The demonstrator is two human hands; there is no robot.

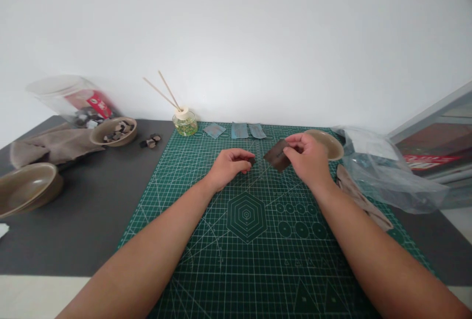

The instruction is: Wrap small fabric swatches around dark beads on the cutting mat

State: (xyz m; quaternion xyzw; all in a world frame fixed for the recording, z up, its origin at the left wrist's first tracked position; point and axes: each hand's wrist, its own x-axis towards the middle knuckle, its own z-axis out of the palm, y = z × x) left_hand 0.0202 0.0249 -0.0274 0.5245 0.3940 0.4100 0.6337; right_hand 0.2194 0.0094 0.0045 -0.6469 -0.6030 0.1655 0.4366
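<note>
Above the green cutting mat [246, 255], my right hand [308, 159] pinches a dark brown flat piece [277, 156] between thumb and fingers. My left hand [230, 165] is closed in a pinch just to its left, with a small dark piece [251, 160] at its fingertips. The two hands are apart, and a narrow gap separates the small piece from the larger one. Behind my right hand stands a shallow beige bowl [332, 147], partly hidden by it.
Blue-grey packets [239, 130] and a reed diffuser [185, 123] line the mat's back edge. Left are a bowl of scraps [129, 138], loose scraps [151, 141], brown cloth [59, 146], a larger bowl [29, 188] and a clear container [79, 100]. Right lie a plastic bag [398, 176] and brown cloth [359, 198].
</note>
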